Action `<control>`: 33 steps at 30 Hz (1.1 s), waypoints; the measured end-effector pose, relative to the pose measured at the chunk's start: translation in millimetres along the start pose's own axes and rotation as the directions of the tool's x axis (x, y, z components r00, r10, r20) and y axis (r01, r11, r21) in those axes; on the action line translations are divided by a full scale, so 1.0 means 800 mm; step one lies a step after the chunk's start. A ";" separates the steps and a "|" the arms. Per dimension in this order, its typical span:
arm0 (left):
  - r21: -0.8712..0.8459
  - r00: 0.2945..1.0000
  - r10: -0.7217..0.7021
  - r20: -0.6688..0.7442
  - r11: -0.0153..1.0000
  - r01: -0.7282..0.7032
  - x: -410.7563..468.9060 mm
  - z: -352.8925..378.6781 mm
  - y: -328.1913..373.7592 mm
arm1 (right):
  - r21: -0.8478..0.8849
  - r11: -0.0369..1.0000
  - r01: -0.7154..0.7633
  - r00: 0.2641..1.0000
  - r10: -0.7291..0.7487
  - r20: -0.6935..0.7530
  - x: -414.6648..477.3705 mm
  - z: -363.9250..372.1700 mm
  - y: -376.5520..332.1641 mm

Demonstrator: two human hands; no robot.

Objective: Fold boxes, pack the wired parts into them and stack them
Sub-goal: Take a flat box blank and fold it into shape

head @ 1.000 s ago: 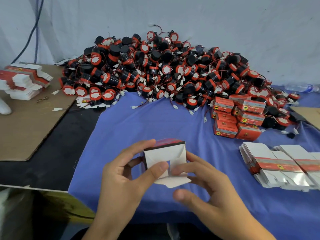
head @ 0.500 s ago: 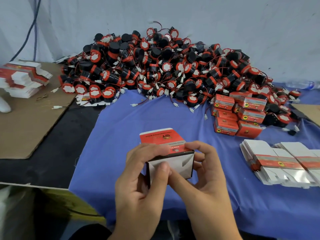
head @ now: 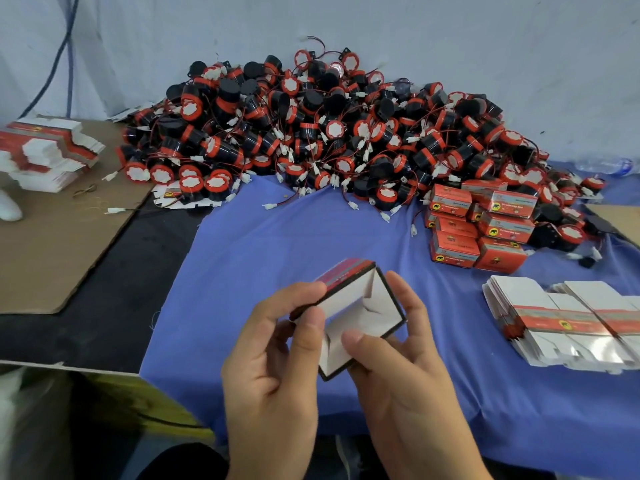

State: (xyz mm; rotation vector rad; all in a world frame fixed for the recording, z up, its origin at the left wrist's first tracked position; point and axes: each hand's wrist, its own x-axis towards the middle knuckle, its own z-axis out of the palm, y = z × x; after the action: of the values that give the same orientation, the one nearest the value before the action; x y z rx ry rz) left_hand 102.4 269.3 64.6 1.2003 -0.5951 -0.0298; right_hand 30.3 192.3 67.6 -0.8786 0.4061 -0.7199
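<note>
Above blue cloth (head: 277, 244), left hand (head: 273, 368), right hand (head: 405, 375) hold box (head: 360, 306) mouth-up.

Right edge cuts flats (head: 568, 323); left edge cuts second stack (head: 45, 150) and white object (head: 8, 207). Outer sides of box (head: 360, 306) hidden by left hand (head: 273, 372) and right hand (head: 408, 375). Print on packed boxes (head: 478, 226) unreadable. Blurred clear item (head: 611, 166), possibly a bottle.

A small packing workshop: a heap of wired parts (head: 329, 133) covers the cloth-draped surface (head: 259, 254) beyond the left hand (head: 273, 379) and right hand (head: 408, 389), which hold a half-folded box (head: 360, 306); closed boxes (head: 478, 230) stack ahead-right, bundled flat blanks (head: 561, 323) lie to the right, another blank stack (head: 48, 154) far left
</note>
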 end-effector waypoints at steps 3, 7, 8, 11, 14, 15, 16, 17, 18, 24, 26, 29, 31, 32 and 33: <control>0.075 0.998 0.051 0.021 0.996 -0.052 -0.006 0.001 0.001 | -0.006 0.999 0.045 0.998 -0.045 -0.049 0.002 0.001 0.003; 0.242 0.994 0.070 0.086 0.966 -0.089 -0.008 0.000 -0.001 | 0.088 0.996 0.032 0.999 -0.029 -0.035 0.002 0.000 0.003; 0.251 0.994 0.046 0.102 0.966 -0.070 -0.009 0.000 -0.002 | 0.098 0.995 0.027 1.000 -0.025 -0.015 0.001 -0.001 0.001; 0.262 0.990 0.029 0.141 0.963 -0.065 -0.008 -0.002 -0.002 | 0.084 0.996 0.004 1.000 -0.004 0.005 0.001 -0.006 -0.003; 0.236 0.982 -0.065 0.175 0.972 0.022 -0.005 -0.007 -0.006 | 0.043 0.999 -0.007 0.997 0.003 0.072 0.001 -0.009 -0.008; 0.211 0.970 -0.130 0.205 0.974 0.086 -0.003 -0.010 -0.007 | 0.019 1.000 0.002 0.995 -0.004 0.105 0.000 -0.010 -0.012; 0.198 0.951 -0.189 0.244 0.970 0.142 -0.001 -0.014 -0.007 | -0.020 1.000 0.022 0.990 -0.019 0.139 0.001 -0.012 -0.015; 0.203 0.929 -0.228 0.292 0.964 0.173 0.003 -0.018 -0.008 | -0.085 0.995 0.051 0.986 -0.036 0.166 0.001 -0.014 -0.018; 0.201 0.899 -0.265 0.349 0.958 0.205 0.007 -0.023 -0.012 | -0.185 0.978 0.093 0.982 -0.060 0.177 0.002 -0.019 -0.020; 0.401 0.822 -0.333 0.462 0.905 0.141 0.035 -0.030 -0.039 | -0.850 0.308 0.428 0.901 -0.064 0.430 0.012 -0.034 -0.017; 0.369 0.842 -0.322 0.434 0.916 0.160 0.042 -0.030 -0.048 | -0.853 -0.073 0.517 0.831 -0.196 0.520 0.020 -0.035 -0.013; 0.171 0.844 -0.358 0.399 0.933 0.315 0.053 -0.035 -0.071 | -0.889 -0.027 0.456 0.740 -0.543 0.396 0.030 -0.050 -0.005; 0.163 0.818 -0.382 0.429 0.924 0.346 0.056 -0.037 -0.088 | -0.800 0.468 0.376 0.854 -0.509 0.104 0.042 -0.063 0.008; 0.207 0.808 -0.396 0.437 0.918 0.338 0.055 -0.038 -0.100 | -0.716 0.625 0.312 0.914 -0.403 0.046 0.049 -0.071 0.020; 0.302 0.805 -0.407 0.431 0.906 0.296 0.054 -0.039 -0.114 | -0.713 0.654 0.253 0.943 -0.331 0.031 0.056 -0.080 0.033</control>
State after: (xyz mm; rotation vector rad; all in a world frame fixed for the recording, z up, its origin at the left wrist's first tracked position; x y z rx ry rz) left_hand 178.8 247.4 -4.4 1.5252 -0.8194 -0.6197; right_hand 34.1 136.9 7.0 -1.6853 0.6662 -0.9271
